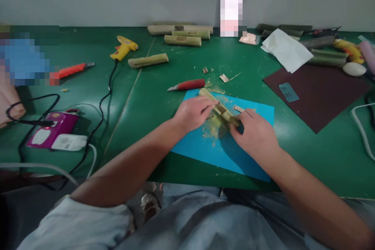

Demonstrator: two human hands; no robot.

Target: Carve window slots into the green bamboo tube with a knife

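Observation:
A short bamboo tube [223, 111] with a rectangular slot cut in its side is held slantwise over a blue sheet [249, 160]. My right hand [255, 129] is wrapped round its lower right end. Fingers curled, my left hand [195, 112] reaches the tube from the left, its fingertips at the edge of the slot. Whatever those fingers pinch, if anything, is hidden. Pale shavings and dust [213, 133] lie on the sheet below the tube. Just beyond the sheet's top edge rests a red-handled carving knife [191, 84].
A yellow glue gun [124, 49], a bamboo piece [149, 61] and slotted tubes [183, 40] lie farther back. At left are a purple power strip [52, 129], loose cords and a co-worker's arm [10, 99]. White paper [285, 50] overlaps a dark brown sheet [318, 97] at right.

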